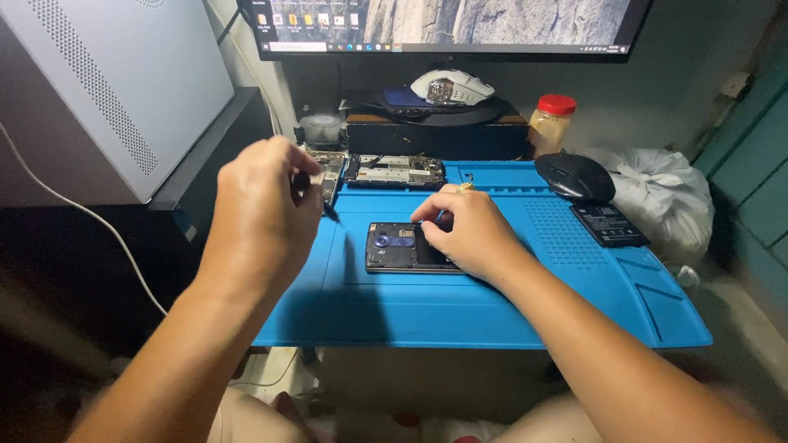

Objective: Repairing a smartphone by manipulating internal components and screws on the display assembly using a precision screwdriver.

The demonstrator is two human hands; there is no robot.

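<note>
bare knees and two hands over a blue mat

bare knees (pixel 271 418) are showing nearest, below both forearms. the left hand (pixel 261 215) is hovering raised, pinching a small dark-tipped tool (pixel 318 187). the right hand (pixel 466 234) is resting on the opened phone (pixel 396 246), fingertips pressed together. both are working over a blue mat (pixel 460 303). beyond the hands, a red-lidded jar (pixel 551 123) is holding something pale; right of them, a black mouse (pixel 574 177).

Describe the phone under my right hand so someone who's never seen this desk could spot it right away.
Start at the blue mat below the monitor. Near its middle lies a dark opened phone, flat, with the right hand resting on its right end. Unlike the bare circuit boards at the mat's far edge, it is a black slab with a round blue part showing.
</note>
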